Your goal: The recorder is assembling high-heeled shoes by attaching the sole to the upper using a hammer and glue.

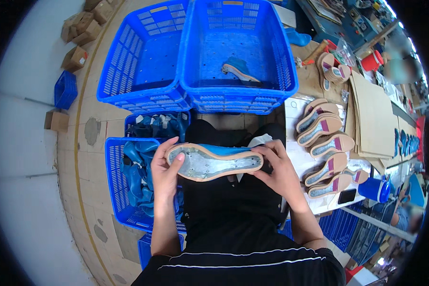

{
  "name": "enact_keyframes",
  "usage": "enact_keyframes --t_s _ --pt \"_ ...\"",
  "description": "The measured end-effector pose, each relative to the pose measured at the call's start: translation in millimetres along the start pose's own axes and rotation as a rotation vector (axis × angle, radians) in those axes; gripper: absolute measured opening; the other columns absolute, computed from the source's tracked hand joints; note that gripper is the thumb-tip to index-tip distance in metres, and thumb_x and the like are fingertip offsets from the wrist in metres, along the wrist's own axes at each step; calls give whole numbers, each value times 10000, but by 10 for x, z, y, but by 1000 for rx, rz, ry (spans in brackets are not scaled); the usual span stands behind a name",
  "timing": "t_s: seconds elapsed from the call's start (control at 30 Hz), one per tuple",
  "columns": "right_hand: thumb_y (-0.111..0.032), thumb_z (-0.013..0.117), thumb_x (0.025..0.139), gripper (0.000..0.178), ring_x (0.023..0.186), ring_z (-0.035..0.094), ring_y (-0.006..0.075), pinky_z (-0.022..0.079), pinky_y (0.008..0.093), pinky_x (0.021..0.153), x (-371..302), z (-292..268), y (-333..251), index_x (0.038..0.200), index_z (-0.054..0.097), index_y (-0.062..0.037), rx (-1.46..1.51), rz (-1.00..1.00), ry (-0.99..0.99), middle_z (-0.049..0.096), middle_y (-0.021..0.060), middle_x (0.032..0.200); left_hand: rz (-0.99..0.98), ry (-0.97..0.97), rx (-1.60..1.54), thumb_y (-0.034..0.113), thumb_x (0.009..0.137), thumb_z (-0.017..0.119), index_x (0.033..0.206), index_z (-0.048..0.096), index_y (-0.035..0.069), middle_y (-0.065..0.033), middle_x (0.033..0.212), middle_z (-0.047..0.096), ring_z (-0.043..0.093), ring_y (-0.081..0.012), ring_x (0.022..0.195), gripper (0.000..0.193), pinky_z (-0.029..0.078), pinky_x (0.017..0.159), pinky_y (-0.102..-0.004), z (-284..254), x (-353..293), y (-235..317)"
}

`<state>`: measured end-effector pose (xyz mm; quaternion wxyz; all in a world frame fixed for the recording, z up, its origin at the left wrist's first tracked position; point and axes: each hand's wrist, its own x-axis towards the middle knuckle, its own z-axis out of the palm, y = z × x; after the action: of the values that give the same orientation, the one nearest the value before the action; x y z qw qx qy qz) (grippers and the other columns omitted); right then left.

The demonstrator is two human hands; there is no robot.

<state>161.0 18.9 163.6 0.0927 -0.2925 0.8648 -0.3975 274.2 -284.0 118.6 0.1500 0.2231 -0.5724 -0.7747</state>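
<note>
The half-made blue shoe [213, 165] is held in front of the body, over the dark-clothed lap, with its tan-edged, grey-centred bottom turned toward the camera. Its broad toe end, at the left, is gripped by the left hand [163, 172], whose thumb is pressed on the bottom face. Its narrow heel end is pinched by the right hand [280, 174]; some of the fingers are hidden from view.

Beyond the shoe, two large blue crates are set side by side: the left crate [155, 59] and the right crate [224, 35], in which a single blue shoe with a pale sole [240, 69] is seen lying. To the left of the shoe, a smaller blue crate [114, 190] is filled with piled blue shoes [136, 178]. To the right of the shoe, several tan soles with grey and purple sections [325, 127] are laid on a white-topped worktable [293, 155]. Farther right of the shoe, large tan sheets [374, 114] and a blue jug [372, 189] are placed.
</note>
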Motion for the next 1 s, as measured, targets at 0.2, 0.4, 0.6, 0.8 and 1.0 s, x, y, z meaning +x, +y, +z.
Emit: enact_keyframes --t_s 0.2,0.4,0.6,0.8,1.0 --pt "-141 933 784 597 1187 696 359 572 422 1025 33 13 244 1323 688 -67 250 -15 -53 699 124 1290 318 -286 596 163 860 874 1377 701 48 -170 1312 720 704 -307 1201 558 545 1049 -391 -13 131 470" --pt "-141 933 795 597 1114 709 267 575 369 954 55 -23 384 1339 696 -76 389 1 -117 713 101 1283 565 -655 1310 389 660 985 1302 793 249 -153 1505 581 606 -394 1281 685 553 1052 -531 314 46 927" --pt "-152 966 763 608 1091 714 257 572 349 928 63 16 469 1313 729 -50 420 -47 -79 720 114 1273 678 -718 1408 326 677 985 1292 797 253 -132 1469 616 623 -348 1252 648 620 934 -463 320 82 938" --pt "-218 964 758 634 1160 706 292 586 391 972 50 72 502 1337 730 -107 306 -122 -30 713 102 1298 721 -717 1363 288 672 983 1271 802 251 -113 1424 653 639 -323 1220 626 628 927 -451 273 100 918" --pt "-222 969 748 626 1135 704 294 594 369 926 57 109 584 1326 755 -109 451 -87 -50 713 111 1310 760 -717 1382 297 678 981 1218 822 247 -118 1415 657 642 -328 1224 566 642 876 -424 292 67 919"
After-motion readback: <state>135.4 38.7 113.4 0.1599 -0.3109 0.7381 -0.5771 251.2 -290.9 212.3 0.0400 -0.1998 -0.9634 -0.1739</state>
